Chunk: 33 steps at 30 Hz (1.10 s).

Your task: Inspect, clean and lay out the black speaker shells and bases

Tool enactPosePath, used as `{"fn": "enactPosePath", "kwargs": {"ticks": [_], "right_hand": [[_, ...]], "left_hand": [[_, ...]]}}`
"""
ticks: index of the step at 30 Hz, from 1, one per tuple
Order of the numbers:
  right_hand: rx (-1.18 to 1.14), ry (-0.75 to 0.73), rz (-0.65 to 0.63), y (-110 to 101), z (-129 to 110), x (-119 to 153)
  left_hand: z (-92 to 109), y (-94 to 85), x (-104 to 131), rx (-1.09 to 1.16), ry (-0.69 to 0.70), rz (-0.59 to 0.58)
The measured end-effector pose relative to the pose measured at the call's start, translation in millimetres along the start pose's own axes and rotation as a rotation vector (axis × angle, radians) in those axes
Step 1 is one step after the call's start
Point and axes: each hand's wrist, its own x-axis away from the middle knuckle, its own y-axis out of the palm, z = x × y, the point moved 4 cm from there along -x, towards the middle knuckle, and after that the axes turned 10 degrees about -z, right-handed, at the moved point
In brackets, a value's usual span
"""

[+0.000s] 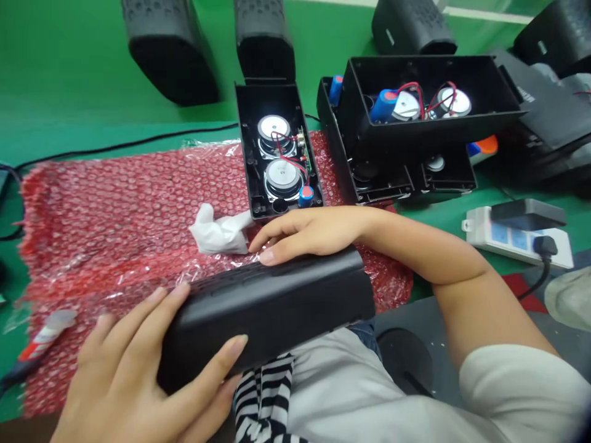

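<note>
A long black speaker housing (286, 301) lies tilted in front of my body, over the near edge of the red bubble wrap (124, 209). My left hand (143, 369) grips its left end, thumb on the near side and fingers over the top. Resting on the housing's far upper edge near its right end is my right hand (309, 237), thumb on the surface and fingers curled over the far side. A crumpled white cloth (221, 231) sits just beyond my right fingertips. Behind it lies an open black case (258, 166) with two round speakers, red wires and a blue cylinder.
More open black housings (443, 132) are stacked at the right back. Closed black speakers (173, 49) stand along the back. A white power strip (517, 237) with a plug is at the right. At the left lies a red and white tube (44, 338); a black cable (124, 146) crosses behind.
</note>
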Motion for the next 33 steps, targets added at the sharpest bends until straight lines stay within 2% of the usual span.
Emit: {"fn": "enactPosePath", "kwargs": {"ticks": [3,6,8,12,13,17,22,29,33], "right_hand": [[0.011,-0.015,0.013,0.4,0.9,0.0],[0.061,-0.020,0.027,1.3,-0.5,0.6],[0.092,-0.001,0.029,2.6,-1.9,1.9],[0.178,0.058,0.009,5.0,-3.7,4.9],[0.205,0.066,0.005,5.2,-3.9,5.3],[0.296,0.096,0.012,5.3,-3.2,6.5],[0.373,0.117,0.050,9.9,-7.7,16.7],[0.518,0.040,0.147,27.7,-27.3,36.2],[0.552,-0.002,0.171,34.2,-28.1,35.0]], "left_hand": [[4.5,1.4,-1.8,-0.214,0.057,-0.143],[13.1,-0.1,-4.6,-0.359,0.146,-0.179],[19.2,0.3,-6.7,-0.395,0.141,-0.165],[23.5,3.3,-10.6,-0.319,-0.131,-0.055],[25.2,4.3,-11.3,-0.309,-0.161,-0.028],[31.2,6.7,-13.4,-0.289,-0.145,0.012],[33.0,5.5,-12.8,-0.281,-0.151,0.006],[36.8,2.7,-13.2,-0.269,-0.015,-0.021],[36.0,2.0,-14.0,-0.254,-0.015,-0.048]]}}
